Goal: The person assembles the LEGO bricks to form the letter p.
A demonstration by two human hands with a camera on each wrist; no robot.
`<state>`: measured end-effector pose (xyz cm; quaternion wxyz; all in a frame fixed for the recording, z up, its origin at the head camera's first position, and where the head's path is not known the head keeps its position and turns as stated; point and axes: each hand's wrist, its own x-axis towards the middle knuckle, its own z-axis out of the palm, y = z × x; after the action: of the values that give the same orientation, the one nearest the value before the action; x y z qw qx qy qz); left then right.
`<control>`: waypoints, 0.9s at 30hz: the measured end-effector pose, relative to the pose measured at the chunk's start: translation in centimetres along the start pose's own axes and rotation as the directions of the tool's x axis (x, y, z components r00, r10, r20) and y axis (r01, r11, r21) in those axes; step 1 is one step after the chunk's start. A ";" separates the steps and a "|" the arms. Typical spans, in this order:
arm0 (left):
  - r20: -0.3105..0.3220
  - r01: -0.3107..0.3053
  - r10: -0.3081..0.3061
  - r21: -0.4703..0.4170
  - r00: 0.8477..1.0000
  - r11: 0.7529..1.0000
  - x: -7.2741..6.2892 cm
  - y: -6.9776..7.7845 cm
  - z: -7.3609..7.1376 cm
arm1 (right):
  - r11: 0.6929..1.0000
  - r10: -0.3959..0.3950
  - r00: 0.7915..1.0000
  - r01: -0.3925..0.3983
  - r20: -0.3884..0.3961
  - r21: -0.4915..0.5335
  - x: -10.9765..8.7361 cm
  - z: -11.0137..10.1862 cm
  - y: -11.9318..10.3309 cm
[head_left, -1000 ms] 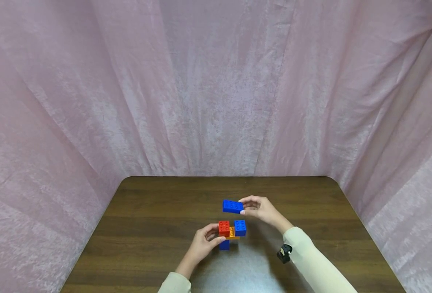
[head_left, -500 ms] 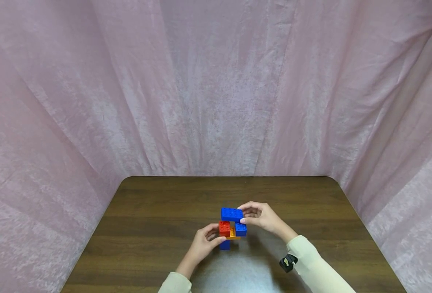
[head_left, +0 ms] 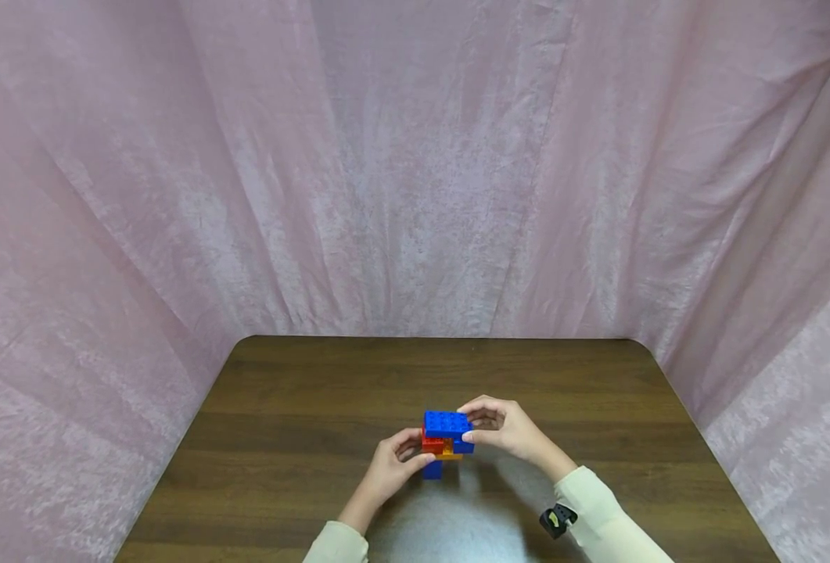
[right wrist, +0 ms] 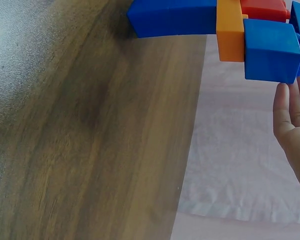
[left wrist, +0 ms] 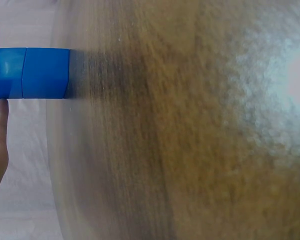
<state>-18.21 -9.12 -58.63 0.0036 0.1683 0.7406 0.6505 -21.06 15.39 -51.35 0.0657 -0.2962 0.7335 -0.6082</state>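
Observation:
A small tower of toy building bricks stands on the table. Its base is blue bricks (left wrist: 46, 73), stacked two high in the left wrist view. Over them lies an orange brick (right wrist: 230, 31), which carries a red brick (right wrist: 264, 9) and a smaller blue brick (right wrist: 271, 50) side by side. With thumb and fingers, my left hand (head_left: 389, 471) grips the tower around the red brick. My right hand (head_left: 504, 428) pinches the right end of a long blue brick (head_left: 447, 424), which spans above the red and smaller blue bricks. Whether its studs are fully seated cannot be seen.
The brown wooden table (head_left: 302, 391) reaches back to pink curtains (head_left: 415, 172), which hang behind it and along both sides. A dark wrist device (head_left: 558, 520) sits at the right sleeve.
My right hand has brought the long blue brick down and nearer, from behind and above the tower to its top. My left hand has stayed in place on the tower.

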 end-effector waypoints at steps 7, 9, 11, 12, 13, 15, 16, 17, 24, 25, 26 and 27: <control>0.014 0.027 -0.027 -0.011 1.000 1.000 -0.2 1.6 -0.1 | 0.998 -0.037 0.999 0.036 -0.008 -0.047 0.0 0.3 -0.1; 0.021 0.042 -0.041 -0.018 0.999 0.999 -0.4 2.5 -0.3 | 0.998 -0.043 0.999 0.043 -0.007 -0.053 0.0 0.4 -0.2; 0.029 0.045 -0.044 -0.022 0.999 0.999 -0.5 3.3 -0.4 | 0.997 -0.053 0.999 0.052 -0.004 -0.064 0.0 0.4 -0.3; 0.031 0.053 -0.052 -0.025 0.998 0.998 -0.5 3.4 -0.4 | 0.996 -0.058 0.998 0.057 -0.004 -0.073 0.0 0.4 -0.4; 0.033 0.053 -0.052 -0.024 0.998 0.998 -0.5 3.5 -0.4 | 0.995 -0.060 0.998 0.059 -0.005 -0.081 -0.1 0.5 -0.4; 0.035 0.043 -0.042 -0.025 0.999 0.999 -0.5 3.6 -0.4 | 0.993 -0.061 0.998 0.060 -0.007 -0.105 -0.1 0.5 -0.5; 0.035 0.033 -0.032 -0.026 0.999 0.999 -0.5 3.5 -0.4 | 0.991 -0.062 0.998 0.060 -0.009 -0.120 -0.1 0.5 -0.5; 0.034 0.025 -0.024 -0.025 0.999 0.999 -0.5 3.4 -0.4 | 0.989 -0.064 0.998 0.062 -0.008 -0.134 -0.1 0.5 -0.5; 0.032 -0.010 0.011 -0.023 0.999 1.000 -0.5 3.1 -0.4 | 0.969 -0.121 0.993 0.121 0.013 -0.214 -0.1 0.6 -0.9; 0.034 -0.003 0.004 -0.025 0.999 1.000 -0.5 3.1 -0.4 | 0.966 -0.131 0.991 0.132 0.017 -0.222 -0.1 0.7 -0.9; 0.035 0.003 -0.002 -0.021 0.999 1.000 -0.5 3.1 -0.4 | 0.962 -0.142 0.990 0.144 0.022 -0.231 0.0 0.7 -0.9; 0.038 0.010 -0.009 -0.021 0.999 1.000 -0.5 3.1 -0.4 | 0.958 -0.153 0.988 0.156 0.029 -0.241 0.0 0.8 -0.9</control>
<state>-17.03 -9.34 -55.65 0.0223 0.1769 0.7344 0.6549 -20.35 14.67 -50.66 -0.0150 -0.3615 0.7766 -0.5158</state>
